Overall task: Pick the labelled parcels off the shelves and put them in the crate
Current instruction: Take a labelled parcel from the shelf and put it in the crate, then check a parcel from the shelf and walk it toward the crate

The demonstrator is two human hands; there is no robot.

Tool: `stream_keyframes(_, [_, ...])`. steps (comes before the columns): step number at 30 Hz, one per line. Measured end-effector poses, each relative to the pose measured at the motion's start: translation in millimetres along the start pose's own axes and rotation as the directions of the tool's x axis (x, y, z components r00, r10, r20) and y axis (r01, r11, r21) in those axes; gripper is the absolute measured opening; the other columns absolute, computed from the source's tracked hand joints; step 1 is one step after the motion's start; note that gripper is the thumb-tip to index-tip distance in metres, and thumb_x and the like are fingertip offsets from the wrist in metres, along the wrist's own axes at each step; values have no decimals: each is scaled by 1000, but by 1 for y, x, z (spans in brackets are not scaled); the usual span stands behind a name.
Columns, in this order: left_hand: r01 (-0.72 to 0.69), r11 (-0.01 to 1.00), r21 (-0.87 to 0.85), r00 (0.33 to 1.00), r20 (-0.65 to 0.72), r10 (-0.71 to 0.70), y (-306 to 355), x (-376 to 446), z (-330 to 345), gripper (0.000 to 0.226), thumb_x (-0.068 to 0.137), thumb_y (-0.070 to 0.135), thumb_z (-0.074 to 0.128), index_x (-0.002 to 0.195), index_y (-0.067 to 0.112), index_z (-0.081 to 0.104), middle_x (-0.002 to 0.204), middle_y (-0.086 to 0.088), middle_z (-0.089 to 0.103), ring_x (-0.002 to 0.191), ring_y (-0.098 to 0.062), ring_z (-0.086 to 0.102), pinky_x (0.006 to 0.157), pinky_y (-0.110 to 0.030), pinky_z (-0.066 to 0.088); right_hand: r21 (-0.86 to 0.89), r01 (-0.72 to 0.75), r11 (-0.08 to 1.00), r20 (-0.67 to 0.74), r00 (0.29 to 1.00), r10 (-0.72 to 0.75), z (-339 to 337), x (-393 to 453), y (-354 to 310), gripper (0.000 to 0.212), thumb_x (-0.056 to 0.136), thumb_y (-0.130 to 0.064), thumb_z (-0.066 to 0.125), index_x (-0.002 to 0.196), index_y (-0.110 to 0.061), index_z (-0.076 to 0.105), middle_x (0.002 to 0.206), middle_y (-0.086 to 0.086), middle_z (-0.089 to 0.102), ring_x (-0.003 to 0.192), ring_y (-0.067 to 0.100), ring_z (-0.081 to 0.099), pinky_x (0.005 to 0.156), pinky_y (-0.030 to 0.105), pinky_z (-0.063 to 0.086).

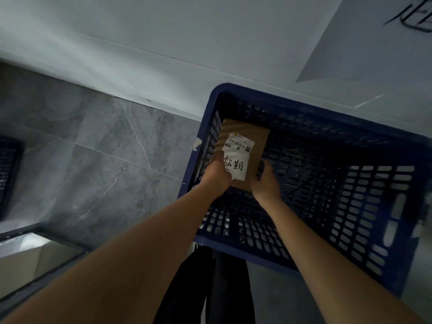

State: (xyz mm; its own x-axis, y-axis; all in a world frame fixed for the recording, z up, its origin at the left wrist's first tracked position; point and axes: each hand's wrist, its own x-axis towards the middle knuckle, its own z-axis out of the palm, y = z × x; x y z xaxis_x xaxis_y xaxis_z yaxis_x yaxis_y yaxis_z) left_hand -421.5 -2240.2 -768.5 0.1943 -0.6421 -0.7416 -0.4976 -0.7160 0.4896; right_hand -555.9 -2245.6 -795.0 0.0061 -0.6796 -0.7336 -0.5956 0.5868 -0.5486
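Observation:
A brown cardboard parcel [256,146] with a white barcode label and a white slip bearing black handwriting sits inside the dark blue slotted crate [364,206], against its far left corner. My left hand [216,175] grips the parcel's near left edge. My right hand [265,181] holds its near right side, fingers curled over the edge. Both forearms reach down into the crate. Whether the parcel rests on the crate's floor cannot be told.
The crate stands on a grey marbled tile floor [93,148] against a white wall [163,43]. A second dark crate [8,171] shows at the left edge. A metal shelf frame [42,251] lies at lower left. Dark trouser legs [210,288] are below the crate.

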Motion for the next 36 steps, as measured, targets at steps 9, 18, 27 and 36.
stream_keyframes(9, [-237, 970, 56, 930, -277, 243, 56, -136, -68, 51, 98, 14, 39, 146, 28, 30, 141, 1, 48, 121, -20, 52, 93, -36, 48, -671, 485, 561, 146, 828, -541, -49, -109, -94, 54, 103, -17, 36, 154, -15, 16, 162, 4, 9, 150, 22, 5, 120, 38, 5])
stream_keyframes(18, [-12, 741, 671, 617, -579, 534, 49, -254, -290, 56, 101, 26, 28, 153, 15, 10, 162, -4, 6, 149, -21, -2, 122, -41, 3, -755, 654, -47, 396, 397, -828, -39, -237, -296, 57, 104, -40, 24, 155, -19, 7, 163, 4, 1, 150, 24, -2, 120, 42, -2])
stream_keyframes(27, [294, 886, 358, 316, -912, 264, -100, -461, -417, 66, 99, 43, 25, 153, 12, 4, 161, -4, 1, 149, -19, -3, 122, -41, 3, -605, 711, -358, 521, 14, -853, 126, -411, -397, 70, 97, -43, 48, 149, 0, 27, 156, 17, 25, 146, 31, 22, 119, 46, 12])
stream_keyframes(36, [616, 781, 99, 111, -993, 38, -281, -692, -413, 64, 101, 44, 16, 153, 11, 0, 161, -5, -5, 148, -20, -9, 122, -40, 1, -222, 690, -689, 722, -359, -591, 294, -629, -382, 74, 100, -45, 40, 152, -3, 9, 160, 14, 8, 149, 27, 5, 120, 37, -1])
